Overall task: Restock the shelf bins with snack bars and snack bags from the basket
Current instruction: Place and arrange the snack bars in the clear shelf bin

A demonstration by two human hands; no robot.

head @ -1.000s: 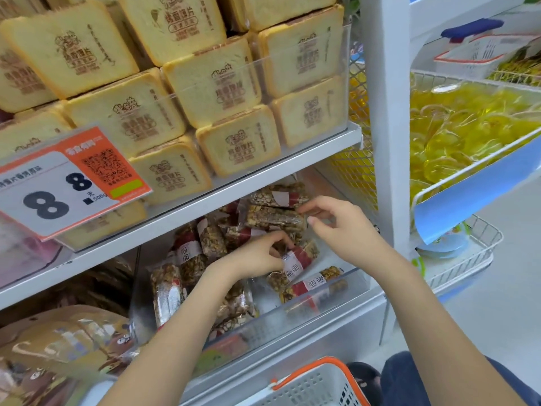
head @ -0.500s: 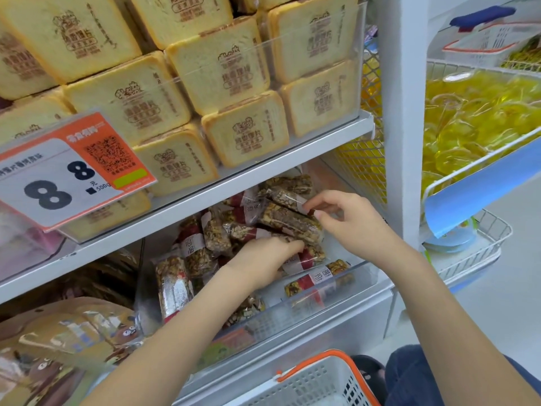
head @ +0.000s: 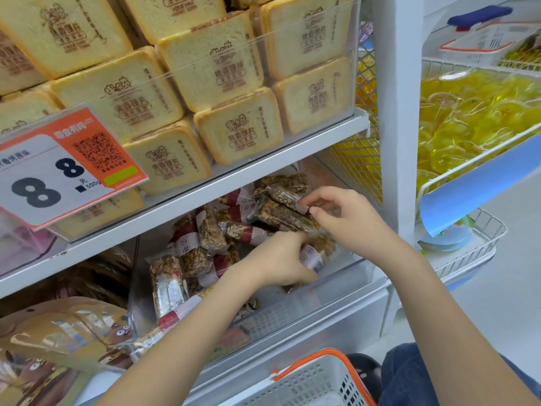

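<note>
Both hands work inside a clear bin (head: 345, 276) on the lower shelf (head: 181, 212), packed with wrapped snack bars (head: 205, 247). The right hand (head: 348, 221), fingers curled, pinches the near end of a long bar (head: 281, 215) that lies across the top of the pile at the far right of the bin. A second ago its fingertips only hovered beside that stack; half a second ago they had closed on the wrapper, and the grip has held since. The left hand (head: 281, 259) has pushed farther into the bin, toward the right, and its curled fingers grip a bar with a white label (head: 311, 257) against the near wall; a second ago the same hand sat nearer the middle of the pile, and the two labelled bars then lying free by the front wall are now mostly covered by it. The white basket (head: 316, 382) with its orange rim sits near the bottom edge, showing more of itself than before as the view has tipped down. Above, packs of toast slices (head: 234, 139) fill the upper bin behind an orange price tag (head: 70, 168). To the right, a wire rack (head: 468, 253) holds yellow packets (head: 474, 112).
</note>
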